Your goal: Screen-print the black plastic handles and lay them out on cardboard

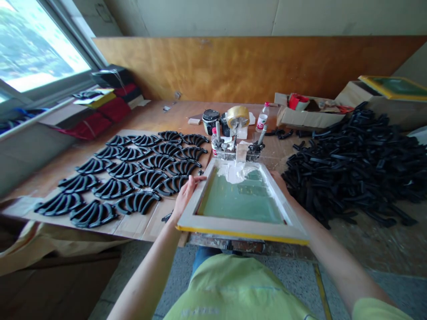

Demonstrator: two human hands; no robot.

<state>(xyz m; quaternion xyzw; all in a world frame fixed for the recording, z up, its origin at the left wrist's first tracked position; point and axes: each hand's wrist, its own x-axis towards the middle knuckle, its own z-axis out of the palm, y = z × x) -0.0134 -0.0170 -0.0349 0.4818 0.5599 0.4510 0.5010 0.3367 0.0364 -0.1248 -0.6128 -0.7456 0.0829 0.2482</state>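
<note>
A screen-printing frame (191, 218) with green mesh (240, 202) sits tilted in front of me, its near edge raised. White ink (236, 172) pools at the mesh's far end, beneath a squeegee (241, 152). At the frame's left side is my left hand (185, 195), open, with a finger stretched toward the frame; part of it is hidden by the frame. My right hand (279, 181) is beside the right edge, mostly behind the frame, so its fingers are hidden. A metal clamp stand (256, 149) is at the frame's far end.
Curved black handle-like pieces (122, 171) lie in fanned rows on cardboard to the left. A big heap of similar black parts (360, 164) fills the right. Behind the frame are a black tub (211, 121), a tape roll (237, 116) and a bottle (263, 118); an open box (310, 115) stands further right.
</note>
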